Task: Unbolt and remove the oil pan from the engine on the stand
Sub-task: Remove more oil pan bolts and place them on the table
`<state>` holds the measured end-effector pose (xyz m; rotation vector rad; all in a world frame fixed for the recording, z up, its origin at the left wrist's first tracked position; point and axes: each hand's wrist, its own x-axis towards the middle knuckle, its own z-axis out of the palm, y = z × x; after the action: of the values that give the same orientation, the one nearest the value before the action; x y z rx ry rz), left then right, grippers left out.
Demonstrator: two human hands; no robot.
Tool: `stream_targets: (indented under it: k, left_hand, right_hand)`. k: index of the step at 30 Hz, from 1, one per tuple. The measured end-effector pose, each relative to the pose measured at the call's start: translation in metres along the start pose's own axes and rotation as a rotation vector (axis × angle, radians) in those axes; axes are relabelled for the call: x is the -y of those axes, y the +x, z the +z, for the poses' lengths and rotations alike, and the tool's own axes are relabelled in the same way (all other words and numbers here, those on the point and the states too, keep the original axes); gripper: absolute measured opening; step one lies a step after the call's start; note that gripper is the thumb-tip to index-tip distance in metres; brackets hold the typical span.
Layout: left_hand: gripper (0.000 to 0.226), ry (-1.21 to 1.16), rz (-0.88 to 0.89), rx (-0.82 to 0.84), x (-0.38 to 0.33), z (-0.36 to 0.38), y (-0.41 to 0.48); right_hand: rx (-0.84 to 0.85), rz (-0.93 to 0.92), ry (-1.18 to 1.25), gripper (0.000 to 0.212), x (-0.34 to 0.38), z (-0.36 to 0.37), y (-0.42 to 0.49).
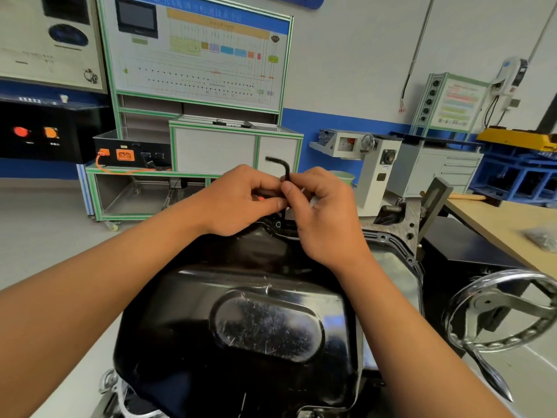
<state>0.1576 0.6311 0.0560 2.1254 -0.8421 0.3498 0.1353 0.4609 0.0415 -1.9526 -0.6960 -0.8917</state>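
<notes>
The black oil pan [256,324] sits upside-up on the engine in front of me, glossy and scratched, filling the lower middle of the view. A black L-shaped hex key [282,167] stands upright over the pan's far flange, its short arm pointing left and its long shaft reaching down to a bolt hole [278,224]. My left hand [241,200] and my right hand [319,212] meet at the key's shaft, fingers pinched around it. The bolt itself is hidden behind my fingers.
A chrome handwheel [506,312] of the engine stand juts out at the lower right. A wooden workbench [506,224] with a bag of small parts [542,239] stands to the right. Training boards and a green-framed cabinet [235,146] line the far wall.
</notes>
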Motion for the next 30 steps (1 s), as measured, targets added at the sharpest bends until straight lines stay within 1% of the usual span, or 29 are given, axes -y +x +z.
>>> stream_targets:
  k: [3,8,13,19,24,26,29,30]
  left_hand:
    - [0.017,0.042,0.017,-0.01,-0.0017,-0.0007,0.0001]
    - [0.025,0.046,0.021,-0.046,-0.007,0.0007,-0.0019]
    - [0.026,0.09,0.078,-0.042,-0.0084,-0.0004,-0.0055]
    - [0.014,0.106,0.09,-0.052,-0.0025,-0.0002,-0.007]
    - [0.013,0.08,0.098,-0.074,-0.0012,0.0018,-0.0061]
    - [0.015,0.072,0.09,-0.084,0.0008,0.0019,-0.006]
    - [0.014,0.091,0.103,-0.091,-0.0013,0.003,-0.006]
    - [0.017,0.098,0.112,-0.099,-0.003,0.0034,-0.006]
  right_hand:
    - [0.022,-0.016,-0.005,0.013,0.0003,-0.0003,-0.0002]
    - [-0.016,-0.001,0.032,0.014,-0.0001,-0.0019,-0.0009]
    - [-0.017,-0.004,0.078,0.012,0.0,-0.0041,-0.0021]
    - [0.013,-0.016,0.099,0.012,0.0002,-0.0047,-0.003]
    - [0.017,-0.006,0.116,0.009,-0.0011,-0.005,-0.0034]
    - [0.001,0.021,0.141,0.006,-0.0016,-0.0043,-0.0036]
    - [-0.059,0.117,0.252,0.01,-0.0018,-0.0037,-0.0032]
    - [-0.079,0.145,0.287,0.011,-0.002,-0.0036,-0.0029]
